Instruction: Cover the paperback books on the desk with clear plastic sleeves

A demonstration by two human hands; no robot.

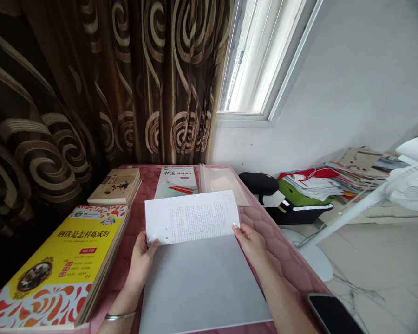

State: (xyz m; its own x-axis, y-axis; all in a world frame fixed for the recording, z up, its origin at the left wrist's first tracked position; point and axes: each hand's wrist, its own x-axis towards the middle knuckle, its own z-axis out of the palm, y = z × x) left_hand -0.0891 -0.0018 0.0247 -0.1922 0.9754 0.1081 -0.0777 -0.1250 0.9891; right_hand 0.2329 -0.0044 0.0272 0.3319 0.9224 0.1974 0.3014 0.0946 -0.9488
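Observation:
Both of my hands grip an open book (pixel 202 283) by its side edges. Its far leaf carries columns of small print (pixel 198 215), and the near part is plain pale grey-white. My left hand (pixel 141 257), with a silver bangle on the wrist, pinches the left edge, thumb on top. On the opposite edge my right hand (pixel 250 240) holds it with the thumb on the page; most of its fingers are hidden beneath. Just beyond the book lie a calligraphy workbook (pixel 176 178) and a clear plastic sleeve (pixel 221 178).
A stack topped by a yellow book (pixel 66 250) stands on the left, with smaller books (pixel 116 185) behind it. A phone (pixel 334 315) lies at front right on the pink quilted table cover (pixel 282 255). Beyond the table's right edge are a white fan (pixel 362 208), a green-topped box (pixel 296 195) and piled papers.

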